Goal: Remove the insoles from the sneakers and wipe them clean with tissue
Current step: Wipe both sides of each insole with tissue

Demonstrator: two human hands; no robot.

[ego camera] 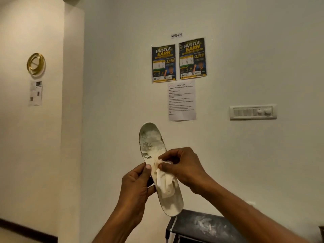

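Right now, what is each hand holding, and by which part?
The left hand grips the insole at its middle, thumb on its edge. The right hand pinches a crumpled tissue against the insole's face.

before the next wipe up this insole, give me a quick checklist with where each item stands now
1. Grip: left hand holds the insole by its edge near the middle. Ok.
2. Wiper: right hand pinches the tissue against the insole. Ok.
3. Upper end clean: grey smudges show there. Not ok.
4. Middle clean: hidden under the tissue. Cannot tell.
5. Tissue face touching the insole clean enough: turned away from the camera. Cannot tell.
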